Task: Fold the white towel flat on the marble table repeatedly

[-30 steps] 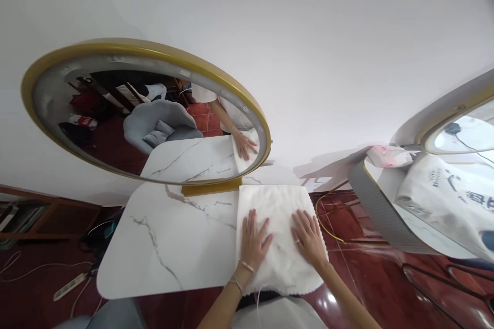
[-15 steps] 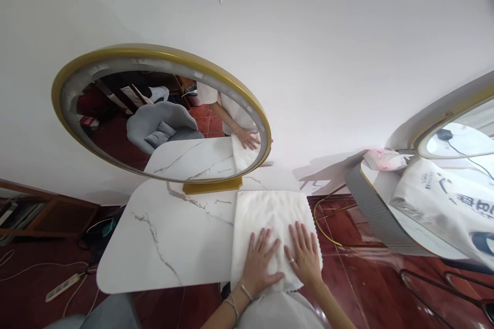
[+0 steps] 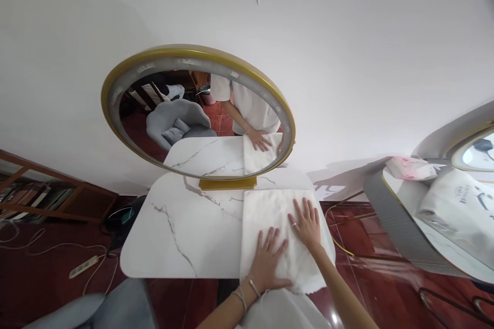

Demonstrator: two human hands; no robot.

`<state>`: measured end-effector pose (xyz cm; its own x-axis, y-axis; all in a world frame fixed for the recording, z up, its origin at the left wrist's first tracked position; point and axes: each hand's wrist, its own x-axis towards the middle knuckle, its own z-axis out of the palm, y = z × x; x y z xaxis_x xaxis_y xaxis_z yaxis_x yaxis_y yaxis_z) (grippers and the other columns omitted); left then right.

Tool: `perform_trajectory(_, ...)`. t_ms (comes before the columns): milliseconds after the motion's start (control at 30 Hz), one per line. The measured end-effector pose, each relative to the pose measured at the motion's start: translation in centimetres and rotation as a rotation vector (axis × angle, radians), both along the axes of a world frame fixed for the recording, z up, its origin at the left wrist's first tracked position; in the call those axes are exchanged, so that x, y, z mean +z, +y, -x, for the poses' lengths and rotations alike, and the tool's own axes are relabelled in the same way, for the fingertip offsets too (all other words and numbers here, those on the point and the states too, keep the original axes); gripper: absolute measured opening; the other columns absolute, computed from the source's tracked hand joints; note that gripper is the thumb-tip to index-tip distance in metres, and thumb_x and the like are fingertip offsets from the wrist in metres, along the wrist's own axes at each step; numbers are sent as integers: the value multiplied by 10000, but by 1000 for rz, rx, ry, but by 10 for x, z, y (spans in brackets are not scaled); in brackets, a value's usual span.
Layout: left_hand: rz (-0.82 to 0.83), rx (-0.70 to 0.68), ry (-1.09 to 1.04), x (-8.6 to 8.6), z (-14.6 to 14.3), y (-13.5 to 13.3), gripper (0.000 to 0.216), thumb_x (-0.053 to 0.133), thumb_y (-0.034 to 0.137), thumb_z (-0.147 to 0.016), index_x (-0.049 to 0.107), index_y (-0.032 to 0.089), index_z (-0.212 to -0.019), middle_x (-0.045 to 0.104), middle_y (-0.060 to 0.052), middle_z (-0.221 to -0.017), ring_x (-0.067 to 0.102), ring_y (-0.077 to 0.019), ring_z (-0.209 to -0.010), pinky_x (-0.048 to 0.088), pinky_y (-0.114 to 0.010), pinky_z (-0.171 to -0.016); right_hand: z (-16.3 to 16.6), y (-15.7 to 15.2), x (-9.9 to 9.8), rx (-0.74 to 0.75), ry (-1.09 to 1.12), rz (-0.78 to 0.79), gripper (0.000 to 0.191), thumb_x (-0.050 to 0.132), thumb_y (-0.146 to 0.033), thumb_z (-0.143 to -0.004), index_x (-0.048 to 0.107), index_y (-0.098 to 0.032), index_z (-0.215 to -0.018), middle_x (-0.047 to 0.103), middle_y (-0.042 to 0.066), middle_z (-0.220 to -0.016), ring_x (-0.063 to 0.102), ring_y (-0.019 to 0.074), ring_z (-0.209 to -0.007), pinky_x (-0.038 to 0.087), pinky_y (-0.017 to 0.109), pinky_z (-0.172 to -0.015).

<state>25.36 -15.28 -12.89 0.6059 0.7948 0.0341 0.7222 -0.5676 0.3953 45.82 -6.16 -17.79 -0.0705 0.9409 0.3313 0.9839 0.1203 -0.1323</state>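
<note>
A white cloth [image 3: 287, 262] with a scalloped edge lies spread on the right end of a white marbled tabletop [image 3: 208, 236]. My left hand [image 3: 267, 262] rests flat on its lower left part, fingers spread, with bands around the wrist. Higher up, close to the cloth's right side, my right hand [image 3: 306, 223] presses palm down with fingers apart and a ring on one finger. Behind the cloth stands an oval gold-framed mirror [image 3: 196, 54] on a gold base [image 3: 227, 184]. It reflects an arm and a hand on the cloth.
To the right stands a second table with a ribbed grey side [image 3: 401, 226], holding a pink-and-white packet [image 3: 411, 168] and a printed white bag [image 3: 455, 211]. A grey chair [image 3: 116, 308] is at lower left. A power strip [image 3: 84, 267] and cables lie on the red floor.
My right hand has slid up the cloth, away from me. My left hand stays at the lower left part. The camera view has turned slightly left.
</note>
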Motion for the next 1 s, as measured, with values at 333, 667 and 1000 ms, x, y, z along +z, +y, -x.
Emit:
perform_trajectory(333, -77, 19, -16, -16, 77, 0, 952, 486, 771, -726, 187, 284, -1488, 99, -93, -1578, 166, -361, -1423, 53, -582, -1131, 76, -3, 3, 31, -55, 39, 631, 296, -430, -960, 90, -208, -1514, 160, 85, -1570, 119, 261, -1443, 166, 486, -1140)
perform_trajectory(667, -125, 86, 111, -4, 218, -8, 881, 450, 753, -762, 193, 315, -1482, 172, -89, -1566, 202, -339, -1414, 72, -555, -1128, 225, -2, 5, 104, -42, 82, 513, 315, -380, -953, 332, -270, -1454, 328, 83, -1511, 200, 282, -1419, 135, 516, -1129)
perform_trajectory(1000, -88, 115, 68, -15, 214, -7, 907, 491, 759, -733, 226, 311, -1475, 110, -127, -1573, 143, -371, -1425, 36, -614, -1111, 217, -4, 5, 37, -53, 77, 491, 286, -399, -959, 386, -285, -1425, 322, 53, -1518, 205, 250, -1419, 156, 487, -1133)
